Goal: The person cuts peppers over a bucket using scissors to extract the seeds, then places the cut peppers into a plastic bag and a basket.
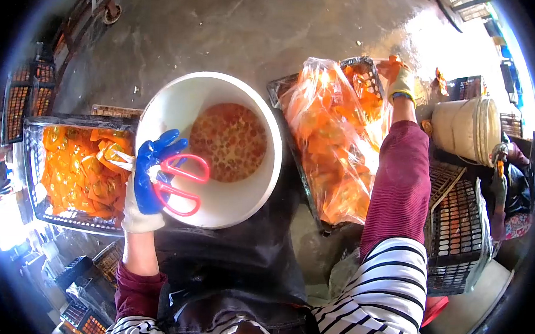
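My left hand, in a white glove with blue coating, holds scissors with red handles over the left rim of a white bucket. The blades point left, beside an orange piece above a crate of glossy orange pieces. Reddish round bits in liquid lie at the bucket's bottom. My right hand, in a pale yellowish glove, reaches to the far right corner of a dark crate with orange pieces under clear plastic. Orange shows at its fingers; what they hold is unclear.
At the right stand a cream bucket and stacked black crates. Another person's gloved hand is near that bucket. More crates stand at the far left, and a wheel is at the upper left.
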Motion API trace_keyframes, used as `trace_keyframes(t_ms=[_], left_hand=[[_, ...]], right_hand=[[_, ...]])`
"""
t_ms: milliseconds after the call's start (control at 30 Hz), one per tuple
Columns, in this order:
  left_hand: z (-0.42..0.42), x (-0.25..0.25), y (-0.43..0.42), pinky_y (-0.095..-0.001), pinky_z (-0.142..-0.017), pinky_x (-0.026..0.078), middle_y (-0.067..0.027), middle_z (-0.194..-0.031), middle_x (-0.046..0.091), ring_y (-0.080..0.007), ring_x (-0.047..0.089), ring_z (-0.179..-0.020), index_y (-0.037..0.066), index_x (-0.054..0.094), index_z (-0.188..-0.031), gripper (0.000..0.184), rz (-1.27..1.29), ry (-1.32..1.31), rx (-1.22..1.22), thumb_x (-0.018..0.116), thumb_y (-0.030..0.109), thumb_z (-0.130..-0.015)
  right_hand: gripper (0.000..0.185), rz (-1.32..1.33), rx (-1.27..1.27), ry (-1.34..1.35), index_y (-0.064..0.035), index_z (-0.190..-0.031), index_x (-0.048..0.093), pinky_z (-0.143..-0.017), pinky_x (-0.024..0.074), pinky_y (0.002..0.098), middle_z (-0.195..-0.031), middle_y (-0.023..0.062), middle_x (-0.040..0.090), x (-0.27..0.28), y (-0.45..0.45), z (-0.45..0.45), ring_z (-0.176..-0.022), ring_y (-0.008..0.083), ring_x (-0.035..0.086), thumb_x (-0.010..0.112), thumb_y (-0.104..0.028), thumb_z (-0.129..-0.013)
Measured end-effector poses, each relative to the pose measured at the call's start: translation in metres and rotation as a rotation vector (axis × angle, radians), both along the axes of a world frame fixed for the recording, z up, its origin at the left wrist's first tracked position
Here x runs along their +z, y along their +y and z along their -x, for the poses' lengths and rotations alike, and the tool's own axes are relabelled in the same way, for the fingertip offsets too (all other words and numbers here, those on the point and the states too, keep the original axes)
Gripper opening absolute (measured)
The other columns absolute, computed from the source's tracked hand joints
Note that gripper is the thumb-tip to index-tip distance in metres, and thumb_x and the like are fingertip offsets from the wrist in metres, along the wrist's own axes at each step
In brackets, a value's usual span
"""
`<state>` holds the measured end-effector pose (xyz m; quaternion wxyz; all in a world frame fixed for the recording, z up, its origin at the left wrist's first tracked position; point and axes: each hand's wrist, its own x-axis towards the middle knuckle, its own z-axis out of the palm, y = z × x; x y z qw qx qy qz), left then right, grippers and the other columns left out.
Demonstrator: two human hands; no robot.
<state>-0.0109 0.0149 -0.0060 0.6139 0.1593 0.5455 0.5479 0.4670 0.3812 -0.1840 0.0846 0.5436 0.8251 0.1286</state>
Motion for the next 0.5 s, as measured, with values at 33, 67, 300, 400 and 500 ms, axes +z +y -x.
trace_keyframes(t_ms=[33, 67, 300, 400, 500], left_hand=[[-0.001, 0.001, 0.000, -0.0386, -0.104, 0.036, -0.0144, -0.133, 0.049, -0.0259, 0.046, -0.123, -0.002, 0.040, -0.134, 0.054, -0.032, -0.011, 0.010, 0.039, 0.038, -0.098], [-0.002, 0.002, 0.000, -0.0388, -0.104, 0.036, -0.0146, -0.133, 0.049, -0.0263, 0.046, -0.124, -0.002, 0.040, -0.134, 0.054, -0.063, -0.020, 0.020, 0.039, 0.039, -0.098], [0.004, 0.003, -0.001, -0.0389, -0.104, 0.037, -0.0137, -0.133, 0.049, -0.0268, 0.047, -0.123, -0.001, 0.040, -0.134, 0.054, -0.067, 0.018, -0.012, 0.041, 0.038, -0.098], [-0.005, 0.011, 0.002, -0.0392, -0.103, 0.039, -0.0132, -0.131, 0.051, -0.0259, 0.048, -0.121, -0.001, 0.042, -0.133, 0.052, -0.065, -0.012, 0.041, 0.044, 0.036, -0.097], [-0.007, 0.007, -0.001, -0.0387, -0.101, 0.041, -0.0133, -0.131, 0.050, -0.0253, 0.049, -0.121, -0.001, 0.042, -0.132, 0.051, -0.087, -0.030, 0.038, 0.045, 0.035, -0.097]], right_hand=[[0.016, -0.013, 0.013, 0.080, -0.0112, -0.101, 0.052, -0.075, 0.0474, 0.0346, -0.090, 0.0100, 0.063, -0.006, 0.006, 0.002, -0.085, 0.0270, 0.061, 0.049, -0.016, -0.086], [0.013, -0.025, 0.026, 0.160, -0.0115, -0.099, 0.052, -0.077, 0.0466, 0.0333, -0.088, 0.0094, 0.063, -0.008, 0.009, 0.005, -0.086, 0.0262, 0.061, 0.047, -0.016, -0.088], [0.036, -0.101, 0.211, 0.129, -0.0026, -0.116, 0.052, -0.085, 0.0453, 0.0422, -0.116, 0.0126, 0.054, 0.071, -0.212, 0.028, -0.100, 0.0322, 0.055, 0.051, -0.008, -0.081], [0.044, 0.367, -0.101, 0.658, -0.0056, -0.116, 0.056, -0.087, 0.0438, 0.0406, -0.107, 0.0122, 0.058, 0.093, -0.253, 0.042, -0.098, 0.0337, 0.054, 0.060, 0.000, -0.073], [0.035, 0.286, 0.190, 0.483, -0.0089, -0.109, 0.061, -0.084, 0.0460, 0.0383, -0.100, 0.0126, 0.060, 0.135, -0.252, 0.064, -0.096, 0.0329, 0.055, 0.064, -0.004, -0.074]])
